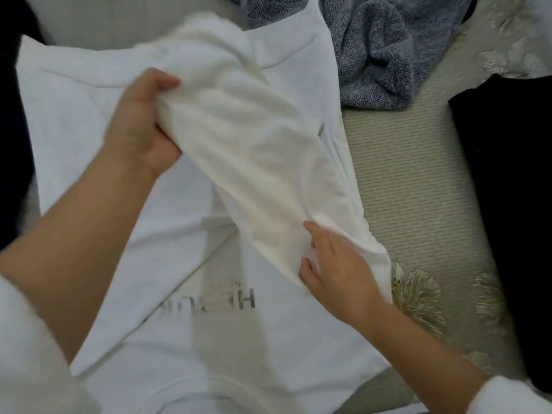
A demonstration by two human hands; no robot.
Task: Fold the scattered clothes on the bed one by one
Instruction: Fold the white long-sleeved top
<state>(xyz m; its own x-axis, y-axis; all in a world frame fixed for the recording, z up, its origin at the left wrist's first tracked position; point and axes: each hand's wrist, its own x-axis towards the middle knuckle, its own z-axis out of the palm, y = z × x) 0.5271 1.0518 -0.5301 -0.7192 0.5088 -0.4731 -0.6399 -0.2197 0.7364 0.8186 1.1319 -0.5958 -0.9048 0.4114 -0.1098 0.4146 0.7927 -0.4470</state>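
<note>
Head view, looking down. Patterned bed (403, 174) carries everything. White T-shirt (74, 121) lies spread flat across it, printed lettering (239, 298) facing up. Dark garment (507, 180) sits at the right edge; grey knit (388, 55) lies crumpled at the top (neither is touched).

Cream-white cloth (257, 150) is stretched above the shirt; cannot tell whether it is a separate piece. Left hand (140, 124) grips its bunched upper end. Right hand (337, 273) pinches the lower edge. The hands are well apart.

Risks: the bunched left grip would probably skew the fold, and lowering the cloth carelessly could drag and rumple the shirt beneath.
</note>
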